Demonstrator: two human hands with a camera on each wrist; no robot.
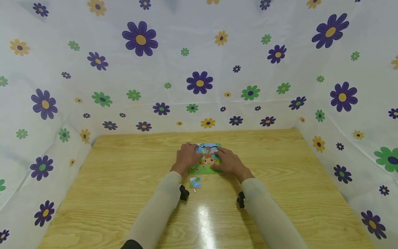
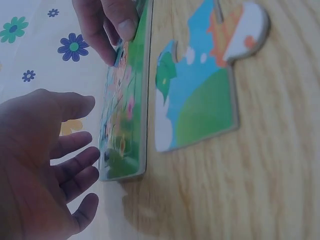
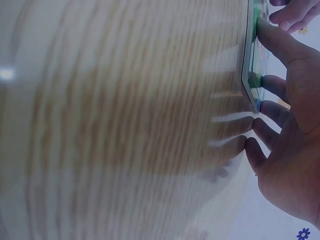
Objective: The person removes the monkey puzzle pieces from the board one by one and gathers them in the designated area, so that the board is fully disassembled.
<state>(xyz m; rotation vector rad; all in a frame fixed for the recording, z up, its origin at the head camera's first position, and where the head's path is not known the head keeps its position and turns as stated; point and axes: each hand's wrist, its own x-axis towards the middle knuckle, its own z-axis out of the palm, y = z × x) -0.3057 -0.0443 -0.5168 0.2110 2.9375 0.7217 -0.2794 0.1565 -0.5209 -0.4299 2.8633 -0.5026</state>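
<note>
A jigsaw puzzle [image 1: 207, 161] with a monkey picture lies in its flat tray on the table, between both hands. At its left side my left hand [image 1: 187, 157] has its fingers spread, the thumb reaching over the picture; the left wrist view shows this hand [image 2: 47, 155] loosely bent beside the tray edge. My right hand [image 1: 230, 162] rests its fingertips on the puzzle's right part. In the right wrist view that hand [image 3: 295, 115] touches the tray's corner, some fingers on the table. A loose jigsaw piece [image 1: 195, 182], blue and green with an orange-white tab, lies nearer the body.
The wooden table [image 1: 133, 166] reaches back to a white flowered cloth [image 1: 174, 62], which also hangs on the left and right. Each wrist carries a small black camera mount, the left one [image 1: 184, 193] close to the loose piece.
</note>
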